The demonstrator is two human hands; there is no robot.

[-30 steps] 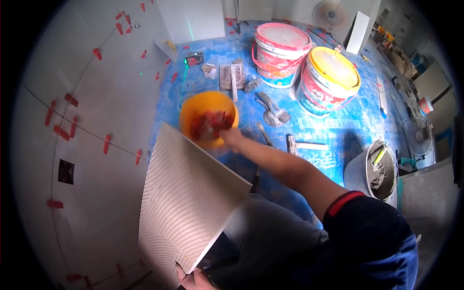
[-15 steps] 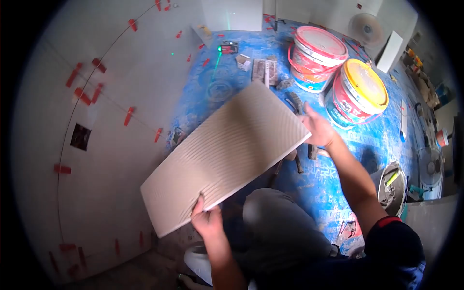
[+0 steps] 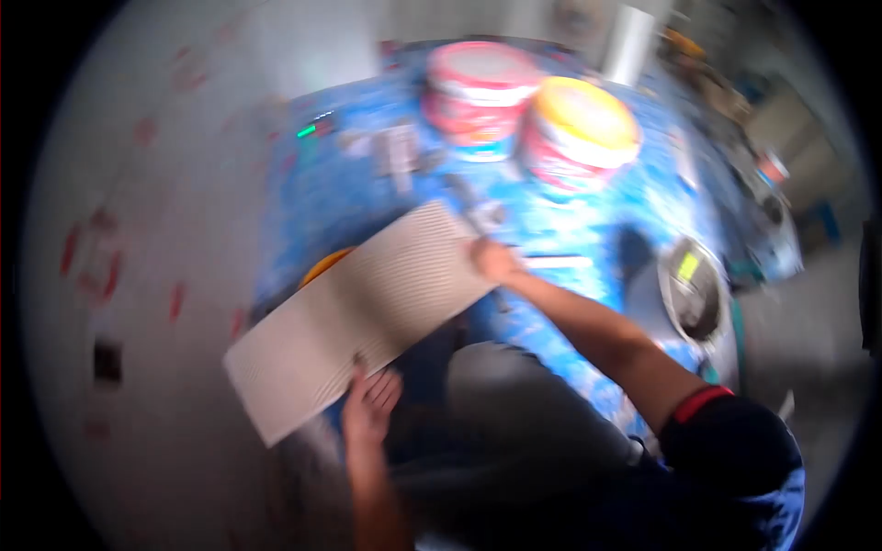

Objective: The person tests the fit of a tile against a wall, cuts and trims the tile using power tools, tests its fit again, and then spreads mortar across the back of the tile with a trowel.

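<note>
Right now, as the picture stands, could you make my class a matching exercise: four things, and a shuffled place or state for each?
Things
1. Ridged panel
2. Yellow-lidded bucket
3. Grey bucket
4. Yellow container

Places or states
A. Mostly hidden behind the panel
B. Held by left hand and right hand
C. Standing open, right side of view
D. Beside the pink-lidded bucket

Pairs: 1-B, 2-D, 3-C, 4-A
</note>
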